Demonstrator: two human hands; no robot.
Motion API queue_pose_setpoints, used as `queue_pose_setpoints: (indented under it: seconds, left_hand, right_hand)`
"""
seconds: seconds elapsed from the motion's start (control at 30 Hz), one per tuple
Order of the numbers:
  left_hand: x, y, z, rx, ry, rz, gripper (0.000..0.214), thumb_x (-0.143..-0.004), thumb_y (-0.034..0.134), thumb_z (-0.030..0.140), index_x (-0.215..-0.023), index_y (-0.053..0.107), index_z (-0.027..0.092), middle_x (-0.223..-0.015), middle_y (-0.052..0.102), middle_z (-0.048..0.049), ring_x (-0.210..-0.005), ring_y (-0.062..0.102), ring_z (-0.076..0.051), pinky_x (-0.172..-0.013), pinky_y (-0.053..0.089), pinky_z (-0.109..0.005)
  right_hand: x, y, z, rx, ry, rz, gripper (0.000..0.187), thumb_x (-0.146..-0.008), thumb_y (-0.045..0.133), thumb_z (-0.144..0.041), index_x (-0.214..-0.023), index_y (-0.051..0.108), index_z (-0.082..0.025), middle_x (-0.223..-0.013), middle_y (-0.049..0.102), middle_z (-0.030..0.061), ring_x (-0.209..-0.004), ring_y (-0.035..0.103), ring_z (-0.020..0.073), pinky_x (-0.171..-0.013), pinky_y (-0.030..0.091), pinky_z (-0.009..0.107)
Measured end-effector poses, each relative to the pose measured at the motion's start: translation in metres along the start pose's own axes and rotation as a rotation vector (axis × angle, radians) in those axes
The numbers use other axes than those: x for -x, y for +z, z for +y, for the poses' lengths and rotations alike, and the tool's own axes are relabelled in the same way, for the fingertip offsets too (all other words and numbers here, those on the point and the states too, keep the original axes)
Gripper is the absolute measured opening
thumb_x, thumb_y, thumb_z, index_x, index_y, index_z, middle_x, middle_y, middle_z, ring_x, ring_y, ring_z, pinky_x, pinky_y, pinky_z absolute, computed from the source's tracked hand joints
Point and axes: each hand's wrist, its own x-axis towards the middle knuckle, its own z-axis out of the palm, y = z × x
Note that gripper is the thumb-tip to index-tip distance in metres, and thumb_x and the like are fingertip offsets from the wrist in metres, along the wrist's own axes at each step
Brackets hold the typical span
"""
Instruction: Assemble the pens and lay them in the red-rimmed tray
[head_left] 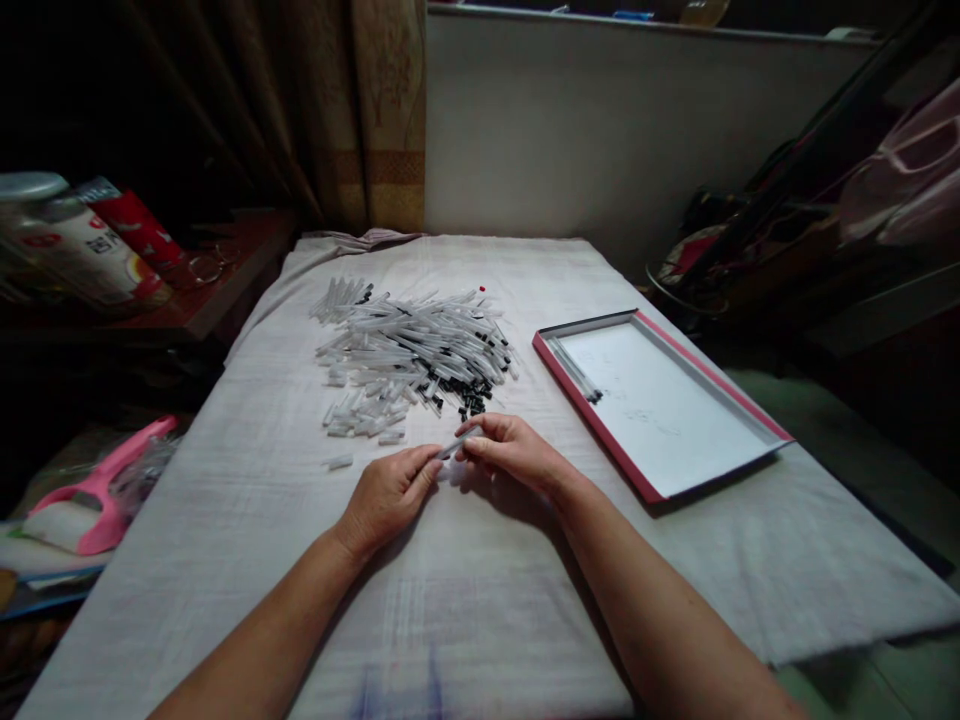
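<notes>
My left hand (390, 492) and my right hand (514, 452) meet over the cloth-covered table (450, 580), both pinched on one thin clear plastic tube (459, 442) held between their fingertips. Just beyond them lies a big heap of similar clear tubes (409, 345) with small black caps (469, 395) mixed in at its near right edge. Several short clear pieces (360, 415) lie scattered at the heap's near left side.
A shallow white tray with a red rim (660, 400) lies to the right, holding a few finished tubes (574, 370) along its left edge. A pink tool (101, 490) and jars (67, 245) sit off the table at the left. Curtain and wall stand behind.
</notes>
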Motion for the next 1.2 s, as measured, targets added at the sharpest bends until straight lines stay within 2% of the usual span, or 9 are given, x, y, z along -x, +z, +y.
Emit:
queue_pose_setpoints:
  seconds: [0.17,0.27,0.37,0.47,0.57,0.63,0.7,0.97,1.2]
  left_hand:
    - [-0.002,0.003,0.003,0.105,-0.006,0.037,0.033,-0.093,0.046,0.04,-0.109,0.069,0.023,-0.105,0.075,-0.0046,-0.096,0.069,-0.02,-0.086,0.051,-0.029]
    - [-0.001,0.002,0.0,0.087,-0.056,0.081,0.039,-0.088,0.052,0.042,-0.119,0.064,0.022,-0.098,0.074,-0.0041,-0.08,0.069,-0.018,-0.076,0.053,-0.027]
    - [0.0,0.001,-0.001,0.055,-0.092,0.075,0.043,-0.089,0.05,0.042,-0.124,0.062,0.021,-0.085,0.072,-0.0022,-0.061,0.063,-0.013,-0.064,0.051,-0.024]
    - [0.0,0.0,0.001,0.026,-0.076,0.078,0.038,-0.088,0.051,0.039,-0.118,0.066,0.021,-0.082,0.072,-0.0026,-0.064,0.064,-0.014,-0.067,0.051,-0.025]
    - [-0.002,0.001,0.001,0.014,-0.066,0.075,0.034,-0.087,0.052,0.037,-0.112,0.069,0.022,-0.087,0.075,-0.0043,-0.074,0.068,-0.017,-0.075,0.053,-0.027]
    - [-0.003,0.002,0.0,0.012,-0.074,0.065,0.033,-0.087,0.051,0.038,-0.11,0.07,0.023,-0.095,0.076,-0.0053,-0.082,0.07,-0.019,-0.079,0.053,-0.028]
    - [-0.003,0.003,-0.002,0.013,-0.083,0.063,0.033,-0.088,0.05,0.039,-0.109,0.071,0.023,-0.102,0.076,-0.0055,-0.089,0.071,-0.02,-0.082,0.054,-0.029]
    - [-0.003,0.003,-0.001,0.024,-0.096,0.068,0.032,-0.088,0.05,0.038,-0.106,0.071,0.022,-0.101,0.077,-0.0052,-0.092,0.071,-0.02,-0.082,0.054,-0.028]
    - [-0.003,0.002,-0.001,-0.001,-0.049,0.04,0.032,-0.089,0.049,0.037,-0.105,0.071,0.022,-0.101,0.077,-0.0052,-0.092,0.072,-0.02,-0.084,0.054,-0.028]
  right_hand:
    - [-0.003,0.015,0.0,0.017,-0.105,0.097,0.037,-0.065,0.078,-0.049,-0.082,0.067,-0.019,-0.063,0.062,-0.0023,-0.052,0.054,0.0093,-0.042,0.037,0.018]
    - [-0.004,0.006,-0.015,0.057,-0.21,0.281,0.04,-0.066,0.074,-0.056,-0.081,0.065,-0.02,-0.073,0.066,0.0014,-0.062,0.06,0.0134,-0.047,0.041,0.02]
    - [-0.002,-0.034,-0.044,0.111,-0.327,0.553,0.046,-0.066,0.071,-0.063,-0.083,0.063,-0.02,-0.077,0.07,0.0046,-0.06,0.06,0.0143,-0.05,0.044,0.024]
    - [0.001,-0.097,-0.072,0.187,-0.379,0.725,0.049,-0.069,0.07,-0.06,-0.093,0.066,-0.018,-0.074,0.069,0.0044,-0.056,0.054,0.0125,-0.049,0.038,0.023]
    - [-0.001,-0.156,-0.084,0.787,-0.194,0.952,0.041,-0.084,0.056,-0.048,-0.1,0.072,-0.014,-0.085,0.074,0.0108,-0.071,0.065,0.0192,-0.059,0.043,0.027]
    - [-0.005,-0.181,-0.082,1.173,0.069,0.933,0.035,-0.087,0.052,-0.039,-0.1,0.075,-0.017,-0.093,0.076,0.0117,-0.085,0.068,0.0236,-0.065,0.044,0.029]
    - [-0.012,-0.194,-0.074,1.308,0.179,0.898,0.032,-0.086,0.053,-0.037,-0.099,0.077,-0.019,-0.097,0.076,0.0128,-0.091,0.068,0.0269,-0.067,0.044,0.03]
    - [-0.04,-0.189,-0.06,1.363,0.175,0.778,0.037,-0.091,0.049,-0.036,-0.109,0.075,-0.019,-0.112,0.073,0.0138,-0.102,0.067,0.0274,-0.077,0.047,0.031]
    - [0.014,-0.197,-0.055,1.169,0.157,0.525,0.056,-0.077,0.067,-0.034,-0.128,0.063,-0.011,-0.112,0.072,0.0152,-0.091,0.069,0.0231,-0.078,0.052,0.029]
